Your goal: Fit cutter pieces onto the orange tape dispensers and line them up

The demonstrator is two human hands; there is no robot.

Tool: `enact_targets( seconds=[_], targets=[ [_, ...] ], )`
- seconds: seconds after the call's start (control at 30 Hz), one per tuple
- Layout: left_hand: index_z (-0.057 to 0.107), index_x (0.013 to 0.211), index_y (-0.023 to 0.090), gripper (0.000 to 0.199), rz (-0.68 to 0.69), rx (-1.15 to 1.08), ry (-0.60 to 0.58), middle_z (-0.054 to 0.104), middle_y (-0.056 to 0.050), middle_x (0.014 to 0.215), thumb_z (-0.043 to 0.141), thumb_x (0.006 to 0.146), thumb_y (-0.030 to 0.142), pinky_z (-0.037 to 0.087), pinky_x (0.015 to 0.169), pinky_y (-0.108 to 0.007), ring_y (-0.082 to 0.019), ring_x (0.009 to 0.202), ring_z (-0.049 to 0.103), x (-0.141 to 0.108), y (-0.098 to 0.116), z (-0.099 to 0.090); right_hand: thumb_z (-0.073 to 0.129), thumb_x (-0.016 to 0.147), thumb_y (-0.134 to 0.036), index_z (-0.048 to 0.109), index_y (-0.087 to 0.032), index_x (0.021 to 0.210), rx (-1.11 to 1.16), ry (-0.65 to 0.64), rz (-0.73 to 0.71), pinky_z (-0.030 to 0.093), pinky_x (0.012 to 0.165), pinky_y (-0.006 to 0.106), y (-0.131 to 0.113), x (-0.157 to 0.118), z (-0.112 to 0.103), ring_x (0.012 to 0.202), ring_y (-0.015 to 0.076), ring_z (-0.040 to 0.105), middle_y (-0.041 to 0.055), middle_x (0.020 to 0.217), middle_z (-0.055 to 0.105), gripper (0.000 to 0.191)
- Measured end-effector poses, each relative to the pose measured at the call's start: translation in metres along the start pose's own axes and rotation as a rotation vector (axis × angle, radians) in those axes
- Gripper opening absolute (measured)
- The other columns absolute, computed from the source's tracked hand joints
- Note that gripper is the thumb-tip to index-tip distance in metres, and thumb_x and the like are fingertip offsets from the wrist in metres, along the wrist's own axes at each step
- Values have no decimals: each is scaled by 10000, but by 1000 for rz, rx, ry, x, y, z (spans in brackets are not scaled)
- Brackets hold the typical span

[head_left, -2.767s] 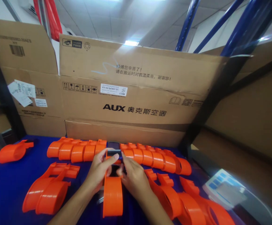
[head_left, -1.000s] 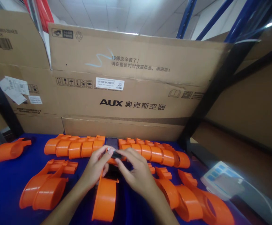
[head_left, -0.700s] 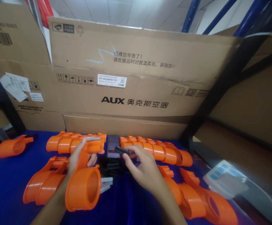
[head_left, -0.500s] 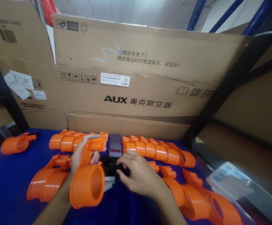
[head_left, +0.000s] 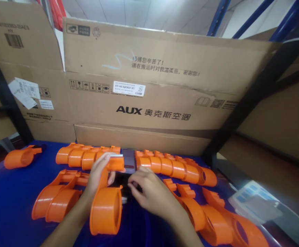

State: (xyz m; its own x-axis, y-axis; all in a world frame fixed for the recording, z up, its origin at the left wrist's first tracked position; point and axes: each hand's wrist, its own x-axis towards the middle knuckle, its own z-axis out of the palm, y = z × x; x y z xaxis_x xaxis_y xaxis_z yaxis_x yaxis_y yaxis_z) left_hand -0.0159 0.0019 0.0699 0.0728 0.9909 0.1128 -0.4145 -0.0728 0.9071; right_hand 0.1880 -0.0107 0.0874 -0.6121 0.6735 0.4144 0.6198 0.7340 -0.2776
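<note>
My left hand [head_left: 99, 175] is closed round the arm of an orange plastic part with a wide ring [head_left: 104, 211] at its lower end. A thin pale grey strip [head_left: 116, 155] lies along the top of that part's ridged head. To the right, my right hand [head_left: 145, 185] has its thumb and fingers drawn together in a pinch, beside black material [head_left: 122, 180] in the middle. What sits between those fingertips is too dark to make out. Behind both hands stands a dark grey box-like piece [head_left: 128, 156]. Pale strips [head_left: 124, 200] show partly behind the held ring.
Rows of similar orange parts [head_left: 172, 168] lie on the blue surface [head_left: 7, 202], left and right of the hands. A single orange part [head_left: 19, 158] is at far left. A large cardboard sheet [head_left: 139, 132] forms the back wall. A clear plastic bag [head_left: 257, 202] lies at right.
My left hand has moved right with the orange part, turning its head toward the dark piece in the middle. My right hand stays pinched in nearly the same spot.
</note>
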Motion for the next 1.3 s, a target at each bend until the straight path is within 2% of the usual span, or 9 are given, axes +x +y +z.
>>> enact_targets(
  seconds=[0.1,0.17,0.3,0.4,0.6,0.9,1.07,1.23,1.3],
  targets=[
    [647,904,148,434,80,48,-62,588,15,510,609,895,580,274,378,-217,-77,329,399,-4,-5,8,568,975,-208,687,-223,899,82,197,74,493,772,345,2,-3,-9,829,212,617,38,833,678,143],
    [639,1010,158,400,83,50,-74,635,10,589,610,912,544,272,377,-203,-63,342,401,-7,-8,14,561,991,-239,697,-221,931,170,310,119,499,800,352,2,-4,-12,849,217,630,46,851,685,149],
    [628,1055,171,373,73,61,-96,556,50,545,610,926,520,236,372,-182,-48,350,373,-11,-15,19,615,973,-280,699,-223,967,335,429,193,499,811,338,-5,-2,-8,852,209,649,37,883,696,102],
    [616,1049,191,373,55,83,-127,523,70,550,646,899,531,216,362,-173,-40,341,362,-11,-23,18,660,945,-293,703,-226,982,426,432,245,492,808,324,-10,2,-1,870,206,648,32,924,700,88],
    [572,1063,223,331,50,128,-163,399,115,462,646,911,507,196,381,-164,-47,342,312,-14,-33,19,662,942,-324,712,-207,884,548,438,322,465,735,297,-14,4,6,796,189,611,21,826,676,140],
    [562,1046,226,320,60,135,-130,415,110,475,642,911,505,193,392,-164,-46,356,311,-15,-33,20,689,916,-361,762,-226,922,542,485,376,436,674,294,-14,2,4,714,178,558,12,774,672,154],
    [580,1051,219,317,69,139,-102,403,113,436,657,902,488,203,386,-168,-56,347,306,-13,-26,19,693,907,-377,749,-220,910,560,513,410,443,669,295,-9,-1,3,705,181,573,11,770,671,167],
    [576,976,213,285,112,-68,-55,486,87,468,674,875,461,230,349,-173,-66,307,348,-5,-6,2,662,929,-349,702,-222,929,548,689,403,463,737,322,10,-8,-6,779,200,607,25,854,687,133],
    [573,944,208,289,77,-233,-73,495,78,467,646,883,481,277,343,-180,-76,306,364,-2,1,-7,666,922,-314,698,-222,898,480,688,349,462,791,342,14,-9,-10,832,211,609,34,884,682,100]
  ],
)
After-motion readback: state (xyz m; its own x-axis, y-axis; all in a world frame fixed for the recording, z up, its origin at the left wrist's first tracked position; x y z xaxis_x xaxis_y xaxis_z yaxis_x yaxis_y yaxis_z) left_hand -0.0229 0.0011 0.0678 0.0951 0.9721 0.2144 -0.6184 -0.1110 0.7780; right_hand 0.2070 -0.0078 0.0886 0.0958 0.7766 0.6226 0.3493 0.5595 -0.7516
